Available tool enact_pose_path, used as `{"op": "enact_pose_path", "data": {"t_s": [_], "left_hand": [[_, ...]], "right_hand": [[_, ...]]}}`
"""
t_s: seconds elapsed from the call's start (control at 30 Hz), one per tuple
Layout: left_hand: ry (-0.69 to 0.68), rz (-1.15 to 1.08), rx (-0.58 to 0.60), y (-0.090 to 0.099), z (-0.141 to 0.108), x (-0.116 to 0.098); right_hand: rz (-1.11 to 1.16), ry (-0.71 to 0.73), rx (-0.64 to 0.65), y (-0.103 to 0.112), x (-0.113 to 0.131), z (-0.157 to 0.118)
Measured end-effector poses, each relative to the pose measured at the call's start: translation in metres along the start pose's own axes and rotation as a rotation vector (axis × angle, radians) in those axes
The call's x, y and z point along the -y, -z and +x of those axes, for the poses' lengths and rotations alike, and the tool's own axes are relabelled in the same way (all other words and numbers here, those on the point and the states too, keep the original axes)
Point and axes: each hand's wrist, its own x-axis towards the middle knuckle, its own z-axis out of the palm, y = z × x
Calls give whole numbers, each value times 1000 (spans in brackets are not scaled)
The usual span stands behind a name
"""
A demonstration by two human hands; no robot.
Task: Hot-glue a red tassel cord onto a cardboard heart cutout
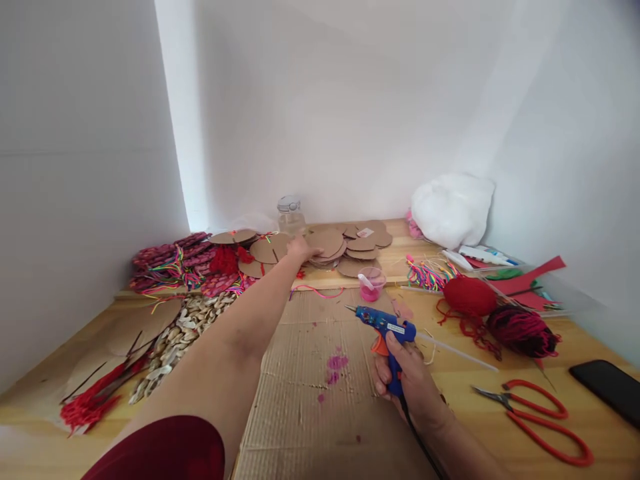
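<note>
My right hand is wrapped round the handle of a blue glue gun, its metal nozzle pointing left. A black cord runs down from the handle. My left arm reaches forward, and my left hand touches the cardboard discs at the back, beside a stack of round pieces. Whether its fingers grip a disc is too small to tell. Below both hands lies a corrugated cardboard sheet with pink stains. A clear cup of pink paint stands just beyond the nozzle.
Red-handled scissors, a black phone, and red yarn are on the right. A white stuffing bag sits behind. Shells, red tassels and patterned pieces lie left. A jar stands at the back.
</note>
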Motion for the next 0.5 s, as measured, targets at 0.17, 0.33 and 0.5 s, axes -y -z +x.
{"op": "enact_pose_path", "data": {"t_s": [0.17, 0.33, 0.5], "left_hand": [[47, -20, 5, -2, 20, 12], [82, -110, -54, -2, 24, 11], [104, -232, -63, -7, 21, -2]], "right_hand": [[-15, -5, 14, 3, -2, 2], [-17, -8, 25, 3, -1, 2], [-1, 12, 27, 0, 1, 0]]}}
